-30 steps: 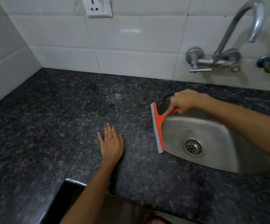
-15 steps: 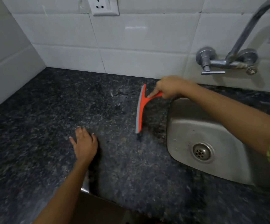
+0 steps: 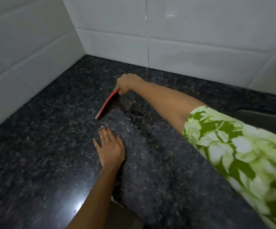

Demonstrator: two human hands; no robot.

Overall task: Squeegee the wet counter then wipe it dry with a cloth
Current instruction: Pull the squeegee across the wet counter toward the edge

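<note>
We are gripping the handle of the red squeegee (image 3: pixel 107 103) in our right hand (image 3: pixel 127 83), fingers curled round it, with its grey blade edge resting on the dark speckled granite counter (image 3: pixel 34 146), well toward the back corner. We are pressing our left hand (image 3: pixel 109 148) flat on the counter, fingers straight and slightly spread, just in front of the squeegee's near end. A darker wet patch (image 3: pixel 138 114) is lying to the right of the blade. Our green floral sleeve (image 3: pixel 233 146) is crossing the right side, and white wall tiles (image 3: pixel 183 38) are rising behind.

right sleeve (image 3: pixel 233 146): green-white floral print | left arm (image 3: pixel 97 195): bare
</note>
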